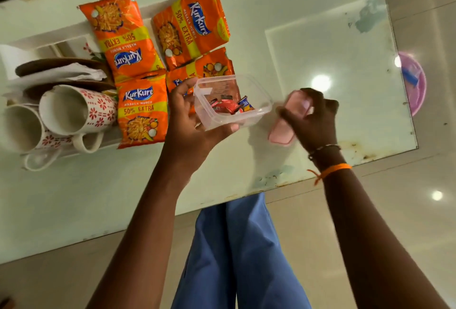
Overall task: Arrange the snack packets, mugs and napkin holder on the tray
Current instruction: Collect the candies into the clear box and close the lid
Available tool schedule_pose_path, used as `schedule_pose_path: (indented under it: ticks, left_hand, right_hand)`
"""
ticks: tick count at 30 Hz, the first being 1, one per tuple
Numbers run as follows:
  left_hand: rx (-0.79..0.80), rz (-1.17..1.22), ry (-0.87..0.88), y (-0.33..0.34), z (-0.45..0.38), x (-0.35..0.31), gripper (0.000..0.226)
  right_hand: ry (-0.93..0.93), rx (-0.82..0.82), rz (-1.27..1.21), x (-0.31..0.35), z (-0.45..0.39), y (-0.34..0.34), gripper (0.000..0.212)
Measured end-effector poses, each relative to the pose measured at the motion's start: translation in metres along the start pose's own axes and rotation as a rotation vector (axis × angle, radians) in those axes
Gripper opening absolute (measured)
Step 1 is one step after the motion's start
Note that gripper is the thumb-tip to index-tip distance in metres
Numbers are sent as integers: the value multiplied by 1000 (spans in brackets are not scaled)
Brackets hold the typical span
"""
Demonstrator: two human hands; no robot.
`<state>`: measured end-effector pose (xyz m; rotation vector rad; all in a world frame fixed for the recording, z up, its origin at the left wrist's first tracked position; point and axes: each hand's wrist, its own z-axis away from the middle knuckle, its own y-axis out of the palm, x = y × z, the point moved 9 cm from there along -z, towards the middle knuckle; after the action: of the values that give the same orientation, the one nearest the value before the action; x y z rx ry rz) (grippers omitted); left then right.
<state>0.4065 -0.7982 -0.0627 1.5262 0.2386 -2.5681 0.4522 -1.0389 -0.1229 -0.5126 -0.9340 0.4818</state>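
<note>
Holding the clear box (232, 101) in my left hand (190, 121), pink lid (286, 121) gripped in my right hand (313, 118), lid just right of the box; tray (49, 37) further left.

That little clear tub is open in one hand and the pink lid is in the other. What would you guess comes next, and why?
Probably bringing the pink plastic lid over and pressing it onto the clear plastic tub. The left hand holds the tub open above the glass table, wrapped sweets loose inside, and the right hand grips the lid just beside it.
</note>
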Motion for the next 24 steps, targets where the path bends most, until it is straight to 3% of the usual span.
schedule_pose_path:
  ticks: [3,6,8,13,17,20,24]
  left_hand:
    - [25,70,-47,-3,2,6,81]
    - [70,116,-98,-3,2,13,80]
    - [117,111,-125,0,1,14,78]
    - [212,136,-144,13,-8,5,81]
    - [258,124,-137,16,-14,2,78]
    - [261,132,-145,15,-17,2,80]
    - [255,153,-151,11,-20,0,85]
  right_hand:
    - [99,3,-482,-6,-5,-27,50]
    - [138,217,-954,2,-2,-22,17]
    - [115,340,-1055,15,3,-14,20]
    - [-69,580,-808,53,20,16,62]
    - [-138,639,-556,68,25,26,70]
    - [-151,680,-481,78,23,27,81]
    - [-191,699,-380,93,20,29,80]
